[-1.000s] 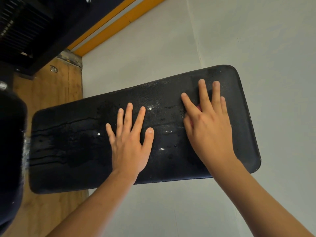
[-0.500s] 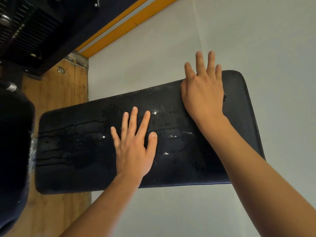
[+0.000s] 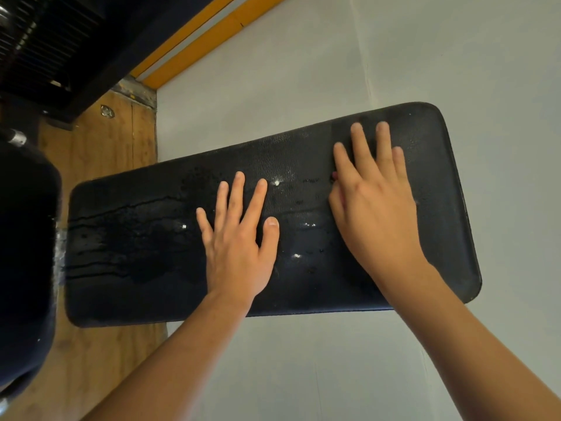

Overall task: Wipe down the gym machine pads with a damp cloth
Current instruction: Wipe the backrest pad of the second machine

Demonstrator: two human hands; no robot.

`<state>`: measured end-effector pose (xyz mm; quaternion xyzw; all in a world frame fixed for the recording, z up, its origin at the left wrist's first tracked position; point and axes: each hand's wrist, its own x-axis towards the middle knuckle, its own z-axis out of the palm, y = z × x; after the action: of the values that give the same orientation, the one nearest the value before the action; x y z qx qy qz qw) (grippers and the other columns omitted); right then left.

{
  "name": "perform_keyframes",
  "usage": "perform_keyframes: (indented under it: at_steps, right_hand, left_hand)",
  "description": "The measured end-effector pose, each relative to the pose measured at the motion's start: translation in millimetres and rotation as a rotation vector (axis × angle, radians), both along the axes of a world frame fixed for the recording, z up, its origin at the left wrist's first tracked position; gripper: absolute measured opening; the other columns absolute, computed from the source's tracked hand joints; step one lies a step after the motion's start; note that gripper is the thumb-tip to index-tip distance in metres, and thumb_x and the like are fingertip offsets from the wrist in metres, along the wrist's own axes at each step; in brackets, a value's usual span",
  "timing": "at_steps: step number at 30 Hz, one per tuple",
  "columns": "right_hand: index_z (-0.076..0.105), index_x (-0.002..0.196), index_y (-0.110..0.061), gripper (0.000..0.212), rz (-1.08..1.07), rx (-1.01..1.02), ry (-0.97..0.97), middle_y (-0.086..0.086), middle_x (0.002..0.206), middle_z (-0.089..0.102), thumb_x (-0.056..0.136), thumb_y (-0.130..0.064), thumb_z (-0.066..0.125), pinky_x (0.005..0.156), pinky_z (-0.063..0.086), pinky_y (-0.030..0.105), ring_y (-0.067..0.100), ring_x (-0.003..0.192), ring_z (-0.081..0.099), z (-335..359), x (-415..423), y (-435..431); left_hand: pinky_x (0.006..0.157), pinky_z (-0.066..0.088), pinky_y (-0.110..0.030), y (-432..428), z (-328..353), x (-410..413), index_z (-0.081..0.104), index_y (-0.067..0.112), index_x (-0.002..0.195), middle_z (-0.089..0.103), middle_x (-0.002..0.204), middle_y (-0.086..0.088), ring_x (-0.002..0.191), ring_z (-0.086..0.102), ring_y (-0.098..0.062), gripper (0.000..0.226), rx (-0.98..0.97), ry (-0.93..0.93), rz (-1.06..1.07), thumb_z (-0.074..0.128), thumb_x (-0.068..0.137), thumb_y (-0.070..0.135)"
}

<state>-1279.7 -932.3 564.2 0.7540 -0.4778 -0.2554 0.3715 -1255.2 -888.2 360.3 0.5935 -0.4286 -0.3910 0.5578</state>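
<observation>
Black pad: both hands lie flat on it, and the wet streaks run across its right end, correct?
Not quite. The head view shows the wet streaks across the left end of the black pad, beyond the left hand. Both hands do lie flat, the right hand included.

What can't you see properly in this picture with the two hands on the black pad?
Head view:
- The pinkish speck, maybe the cloth: the right hand covers the rest.
- The gym machine pad beneath the left hand: hidden by the palm.
- The dark padded shape: cut off by the left edge.
- The dark machine: cut by the top edge, too dim to identify.
</observation>
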Motion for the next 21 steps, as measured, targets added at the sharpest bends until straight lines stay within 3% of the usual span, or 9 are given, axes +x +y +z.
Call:
perform_keyframes:
  at_steps: [8, 21]
  right_hand:
    - [0.048, 0.149, -0.004, 0.050, 0.048, -0.001, -0.003, 0.017, 0.165, 0.031, 0.100, -0.015, 0.048, 0.122, 0.018, 0.056, 0.044, 0.154, 0.017, -6, -44, 86]
    - [0.042, 0.153, -0.004, 0.054, 0.056, 0.018, 0.052, 0.019, 0.165, 0.028, 0.101, -0.019, 0.040, 0.124, 0.013, 0.054, 0.043, 0.155, 0.015, -19, -40, 82]
  left_hand:
    - [0.125, 0.000, -0.060, 1, 1, 2, 0.021, 0.038, 0.161, 0.008, 0.172, 0.006, 0.159, -0.003, -0.016, 0.057, 0.004, 0.008, -0.011, 0.026, 0.105, 0.046]
    - [0.125, 0.000, -0.060, 4, 4, 1, 0.021, 0.037, 0.162, 0.007, 0.172, 0.006, 0.159, -0.003, -0.016, 0.058, 0.009, 0.016, -0.019, 0.025, 0.105, 0.046]
